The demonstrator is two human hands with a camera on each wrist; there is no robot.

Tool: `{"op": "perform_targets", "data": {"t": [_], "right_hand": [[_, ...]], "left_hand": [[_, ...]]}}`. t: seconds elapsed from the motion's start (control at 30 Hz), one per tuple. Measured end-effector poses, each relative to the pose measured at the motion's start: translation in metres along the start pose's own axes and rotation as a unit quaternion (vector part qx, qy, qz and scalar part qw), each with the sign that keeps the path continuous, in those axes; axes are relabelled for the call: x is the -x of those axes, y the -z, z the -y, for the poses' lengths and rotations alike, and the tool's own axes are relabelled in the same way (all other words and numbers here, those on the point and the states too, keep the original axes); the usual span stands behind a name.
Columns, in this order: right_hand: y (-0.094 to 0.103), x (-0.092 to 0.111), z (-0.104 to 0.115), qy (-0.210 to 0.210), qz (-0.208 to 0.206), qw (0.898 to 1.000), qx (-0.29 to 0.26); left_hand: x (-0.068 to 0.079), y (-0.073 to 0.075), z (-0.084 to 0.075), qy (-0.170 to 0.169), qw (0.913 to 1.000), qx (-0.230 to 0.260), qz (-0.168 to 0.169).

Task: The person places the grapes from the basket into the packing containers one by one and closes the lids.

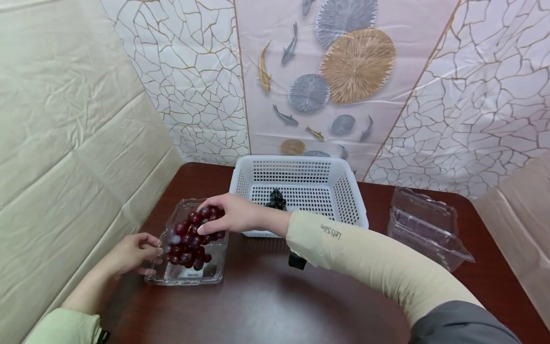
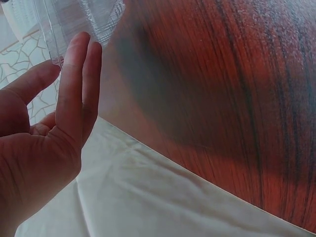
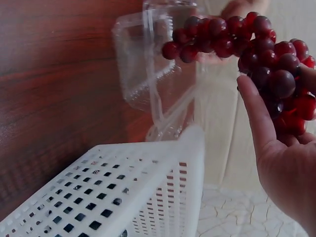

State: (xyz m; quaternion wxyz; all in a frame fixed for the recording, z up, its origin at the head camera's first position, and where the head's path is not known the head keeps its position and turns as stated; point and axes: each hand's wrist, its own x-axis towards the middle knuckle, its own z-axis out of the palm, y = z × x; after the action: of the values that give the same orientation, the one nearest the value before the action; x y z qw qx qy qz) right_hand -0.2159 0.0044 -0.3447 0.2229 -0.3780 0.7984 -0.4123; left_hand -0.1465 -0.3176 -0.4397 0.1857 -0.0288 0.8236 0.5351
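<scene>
Head view | dark-red grapes (image 1: 189,242): glossy, round, clustered | right hand (image 1: 234,213) pinches bunch; left hand (image 1: 131,254) loose at clear box (image 1: 189,282)

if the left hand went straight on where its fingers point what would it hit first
Probably the side wall of the clear plastic container; the left hand has its fingertips right by it, though the pictures leave contact unclear.
</scene>
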Motion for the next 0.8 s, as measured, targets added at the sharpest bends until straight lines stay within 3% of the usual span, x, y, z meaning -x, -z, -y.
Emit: {"op": "perform_targets", "data": {"t": [0.13, 0.27, 0.57, 0.8], "right_hand": [[-0.012, -0.003, -0.001, 0.028, 0.003, 0.994, 0.107], [-0.024, -0.004, -0.002, 0.029, 0.01, 0.988, 0.15], [-0.053, -0.008, -0.008, 0.008, -0.008, 0.984, 0.18], [-0.073, -0.008, -0.02, 0.004, -0.018, 0.989, 0.145]], "left_hand": [[0.0, 0.0, 0.0, -0.004, 1.0, -0.007, -0.001], [0.001, 0.0, 0.0, -0.004, 1.0, -0.009, 0.001], [-0.001, 0.001, 0.001, 0.006, 0.9999, -0.013, -0.003], [-0.001, 0.001, 0.001, 0.008, 0.9997, -0.021, -0.001]]}}
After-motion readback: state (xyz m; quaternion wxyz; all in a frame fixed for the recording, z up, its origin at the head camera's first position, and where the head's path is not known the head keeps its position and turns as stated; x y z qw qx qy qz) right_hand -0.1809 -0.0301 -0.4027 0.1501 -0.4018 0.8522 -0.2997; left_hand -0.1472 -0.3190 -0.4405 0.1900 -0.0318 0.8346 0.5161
